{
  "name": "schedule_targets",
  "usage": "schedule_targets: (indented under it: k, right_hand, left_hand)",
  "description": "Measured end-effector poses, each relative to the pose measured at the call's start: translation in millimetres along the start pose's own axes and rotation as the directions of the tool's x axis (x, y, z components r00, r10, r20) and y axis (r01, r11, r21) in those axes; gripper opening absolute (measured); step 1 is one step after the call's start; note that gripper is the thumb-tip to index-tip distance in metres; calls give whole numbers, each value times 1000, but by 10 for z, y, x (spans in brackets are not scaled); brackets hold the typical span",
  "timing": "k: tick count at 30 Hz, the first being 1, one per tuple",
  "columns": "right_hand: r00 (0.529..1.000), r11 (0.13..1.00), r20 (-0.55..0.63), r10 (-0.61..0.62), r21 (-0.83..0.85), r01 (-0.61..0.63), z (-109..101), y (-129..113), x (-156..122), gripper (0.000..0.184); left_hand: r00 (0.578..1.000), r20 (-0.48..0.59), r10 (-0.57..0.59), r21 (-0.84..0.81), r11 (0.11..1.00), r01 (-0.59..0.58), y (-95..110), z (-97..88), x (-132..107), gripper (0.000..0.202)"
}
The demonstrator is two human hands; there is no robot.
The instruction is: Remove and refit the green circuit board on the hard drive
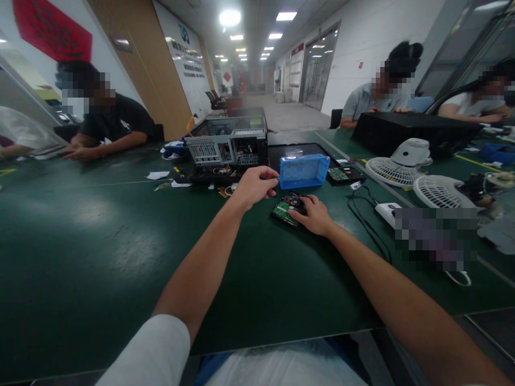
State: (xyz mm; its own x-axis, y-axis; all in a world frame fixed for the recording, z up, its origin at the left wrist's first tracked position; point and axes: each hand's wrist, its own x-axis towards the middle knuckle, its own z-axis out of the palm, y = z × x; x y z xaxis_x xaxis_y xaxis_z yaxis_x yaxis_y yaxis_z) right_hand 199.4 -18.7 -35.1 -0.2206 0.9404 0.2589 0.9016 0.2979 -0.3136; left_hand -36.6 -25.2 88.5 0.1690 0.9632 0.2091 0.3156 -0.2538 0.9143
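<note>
A small hard drive (pixel 286 210) with a green circuit board face up lies on the dark green table (pixel 120 241). My right hand (pixel 315 215) rests on its right side, fingers curled over the drive and holding it down. My left hand (pixel 254 186) hovers just left of a blue plastic box (pixel 304 170), fingers pinched together at the box's left edge; what they hold is too small to make out. The box stands just behind the drive.
An open computer case (pixel 229 146) stands behind my left hand, with a black panel (pixel 281 155) beside it and another drive (pixel 345 174). Two white fans (pixel 402 163) and a power strip with cables (pixel 386 212) lie right. Other people sit around the table.
</note>
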Motion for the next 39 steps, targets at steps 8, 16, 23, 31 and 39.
schedule_targets:
  k: [8,16,23,31,39]
  right_hand:
    - [1000,1000,1,6,5,-6,-3,-2,1,83]
    - [1000,1000,2,7,4,-7,0,0,5,82]
    - [1000,1000,3,5,9,-5,-20,-16,-10,82]
    - [1000,1000,-5,-2,11,2,-15,-15,-10,84]
    - [1000,1000,-4,-2,1,2,-1,-4,2,83]
  left_hand:
    - [985,59,-163,-294,940,173,-7,16,6,15]
    - [969,120,-216,-460,853,247,-9,-6,16,16]
    - [958,195,-209,-558,780,284,-66,-10,39,20]
    - [941,215,-260,-641,689,337,-34,13,30,24]
    - [934,221,-280,-637,684,356,-51,16,43,19]
